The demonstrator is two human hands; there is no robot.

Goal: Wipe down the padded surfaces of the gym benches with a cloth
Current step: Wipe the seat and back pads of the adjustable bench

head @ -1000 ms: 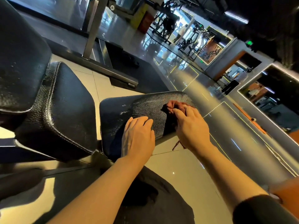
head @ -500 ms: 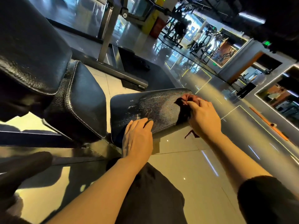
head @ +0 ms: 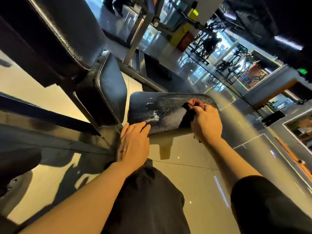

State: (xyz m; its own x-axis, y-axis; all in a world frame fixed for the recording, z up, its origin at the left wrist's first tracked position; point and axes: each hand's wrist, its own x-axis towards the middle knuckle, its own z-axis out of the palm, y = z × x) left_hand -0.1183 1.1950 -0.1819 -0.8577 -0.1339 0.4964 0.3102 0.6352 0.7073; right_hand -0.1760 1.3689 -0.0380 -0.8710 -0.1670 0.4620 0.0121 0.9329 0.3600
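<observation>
Where streaks show, seemingly damp pad point(head: 162, 107).

Three black padded surfaces were in view: a large back pad point(head: 55, 36), a middle pad point(head: 109, 92) and a smaller pad point(head: 162, 110). There was one dark red cloth point(head: 194, 103). Two bare hands showed, left hand point(head: 133, 144) and right hand point(head: 206, 122).

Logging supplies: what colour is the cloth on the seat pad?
Dark reddish-brown cloth, bunched in the right hand; the head view shows it.
</observation>
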